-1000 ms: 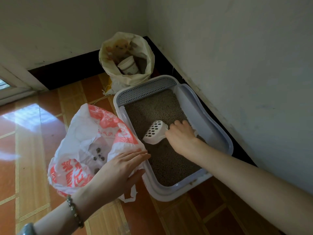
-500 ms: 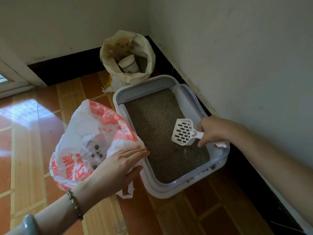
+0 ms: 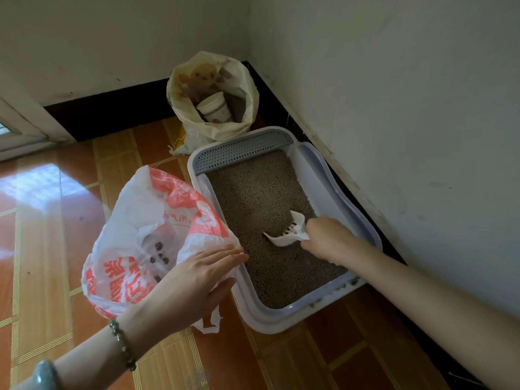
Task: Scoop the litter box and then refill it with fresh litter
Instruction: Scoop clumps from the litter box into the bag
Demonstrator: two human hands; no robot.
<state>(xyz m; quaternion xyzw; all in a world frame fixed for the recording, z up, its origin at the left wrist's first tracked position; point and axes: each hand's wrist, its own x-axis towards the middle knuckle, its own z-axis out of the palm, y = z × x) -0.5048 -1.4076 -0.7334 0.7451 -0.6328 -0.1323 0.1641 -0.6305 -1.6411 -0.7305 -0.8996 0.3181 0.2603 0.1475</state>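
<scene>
A white and grey litter box [image 3: 357, 209] lies on the floor along the right wall, filled with brown-grey litter [image 3: 253, 192]. My right hand [image 3: 329, 237] grips the handle of a white slotted scoop [image 3: 292, 235] whose head is dug into the litter near the box's middle. My left hand [image 3: 197, 280] holds the rim of a white and red plastic bag [image 3: 135, 220] open at the box's left side. Dark clumps lie at the bottom of the bag.
An open yellowish sack [image 3: 211, 97] with a white cup [image 3: 213, 108] inside stands in the corner behind the box. Several brown bits lie on the box's near right rim [image 3: 346, 285]. Glossy orange floor tiles [image 3: 56, 220] spread to the left.
My right hand swung the scoop out to the box's right side, then back down into the litter at the middle. My left hand kept its hold on the bag.
</scene>
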